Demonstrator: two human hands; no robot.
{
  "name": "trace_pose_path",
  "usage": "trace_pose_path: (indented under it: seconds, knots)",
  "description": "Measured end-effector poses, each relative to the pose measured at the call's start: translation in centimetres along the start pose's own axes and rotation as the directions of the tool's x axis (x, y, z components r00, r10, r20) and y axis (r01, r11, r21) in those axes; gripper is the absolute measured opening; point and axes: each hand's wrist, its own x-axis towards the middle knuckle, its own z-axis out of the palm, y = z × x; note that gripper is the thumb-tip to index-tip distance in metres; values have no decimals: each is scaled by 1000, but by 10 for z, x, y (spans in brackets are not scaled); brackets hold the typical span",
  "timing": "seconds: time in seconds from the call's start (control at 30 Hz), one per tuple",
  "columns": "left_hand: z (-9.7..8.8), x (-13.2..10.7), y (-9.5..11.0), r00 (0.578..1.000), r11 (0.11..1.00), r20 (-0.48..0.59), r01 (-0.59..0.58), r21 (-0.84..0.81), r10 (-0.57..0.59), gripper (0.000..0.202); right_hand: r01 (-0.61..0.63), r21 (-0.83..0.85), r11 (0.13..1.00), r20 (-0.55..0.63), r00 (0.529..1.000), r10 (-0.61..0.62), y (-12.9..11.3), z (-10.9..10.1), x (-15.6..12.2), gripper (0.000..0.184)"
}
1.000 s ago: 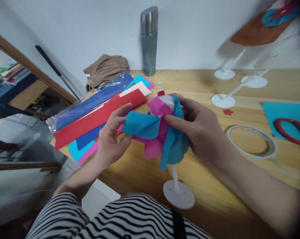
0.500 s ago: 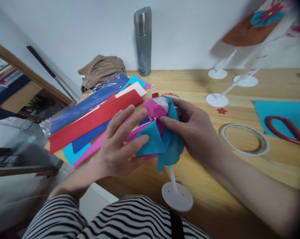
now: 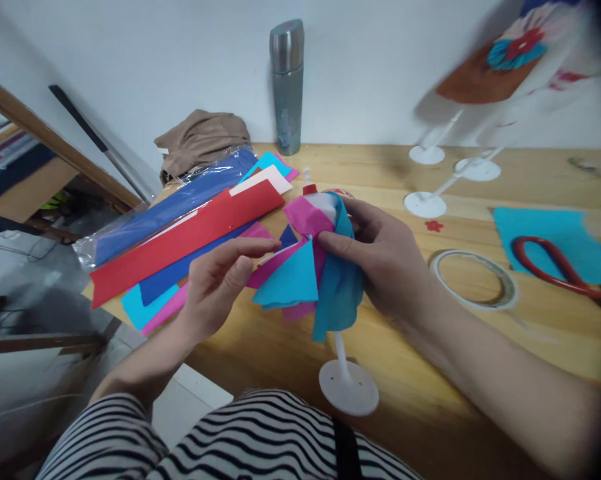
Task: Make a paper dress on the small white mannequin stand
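Observation:
My right hand (image 3: 385,257) is closed on pink and blue crepe paper (image 3: 338,293), thumb pressed over the gathered spot where the folds meet. Beneath the paper, a white stand (image 3: 349,387) rises from a round base. A blue flap (image 3: 290,277) and pink folds fan out to the left from that gather. My left hand (image 3: 213,283) is beside the fan with its fingers stretched out and thumb apart. Its fingertips come close to the pink edge; whether they touch it I cannot tell.
Red, blue and pink paper strips (image 3: 185,233) lie at left, by a brown cloth (image 3: 205,137). A flask (image 3: 287,93) stands by the wall. To the right are a tape roll (image 3: 510,293), red-handled scissors (image 3: 523,257) on blue paper (image 3: 545,223), and several white stands (image 3: 425,204).
My left hand has drawn back to the left, off the blue flap, which now spreads open. The right hand keeps its hold on the gather. The view has shifted slightly.

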Motion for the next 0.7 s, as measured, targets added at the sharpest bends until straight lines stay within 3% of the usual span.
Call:
trace_pose_path:
  seconds: [0.13, 0.27, 0.37, 0.5, 0.6, 0.7]
  knots:
    - [7, 12, 6, 995, 997, -87, -63, -52, 58, 27, -47, 105, 993, 104, 994, 36, -7, -9, 6, 39]
    - [10, 32, 10, 991, 979, -133, -61, -192, 36, 21, -20, 60, 998, 133, 991, 12, -3, -29, 16, 42]
    - [12, 44, 6, 995, 959, -43, 79, -273, -94, 20, 66, 108, 992, 112, 991, -78, 3, -44, 21, 57]
    - [19, 49, 1, 966, 904, 139, 253, -345, -218, 30, 163, 170, 972, 287, 935, -207, 0, -50, 19, 66]
    - [22, 49, 5, 976, 921, 131, 210, -328, -176, 28, 216, 140, 966, 365, 896, -253, -8, -49, 16, 61]
    - [21, 48, 19, 995, 964, 71, 84, -253, -68, 23, 285, 3, 958, 336, 902, -270, -8, -48, 15, 60]
